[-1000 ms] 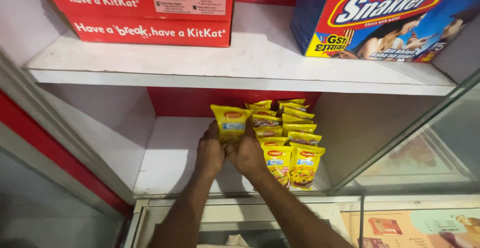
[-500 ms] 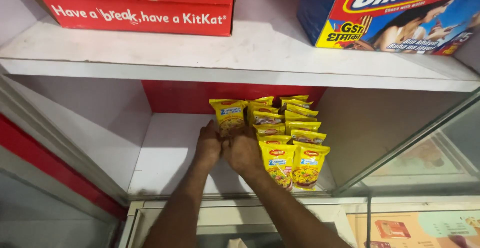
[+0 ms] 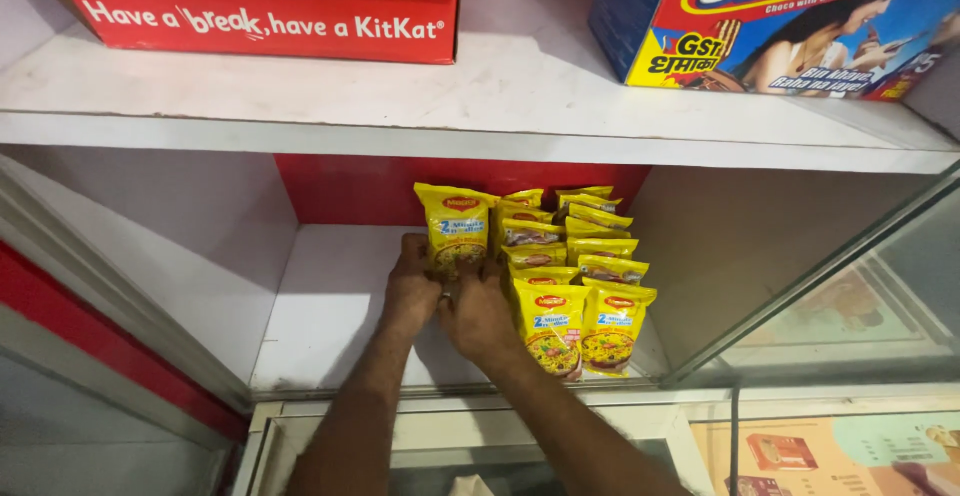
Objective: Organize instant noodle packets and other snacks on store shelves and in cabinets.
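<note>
Where yellow noodle packets (image 3: pixel 585 286) stand in rows on the white lower shelf (image 3: pixel 330 316), left hand (image 3: pixel 412 291) and right hand (image 3: pixel 478 314) clasp one upright yellow packet (image 3: pixel 457 231) — red box (image 3: pixel 270 6) and blue box (image 3: pixel 770 21) sit on the shelf above.

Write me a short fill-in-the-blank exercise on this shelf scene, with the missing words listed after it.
1. Both hands, left hand and right hand, hold an upright ____ noodle packet.
2. The packet rows stand on the ____ shelf.
3. On the upper shelf, the box to the left is ____.
4. The box to the right there is mostly ____.

Missing words: yellow; lower; red; blue
</note>
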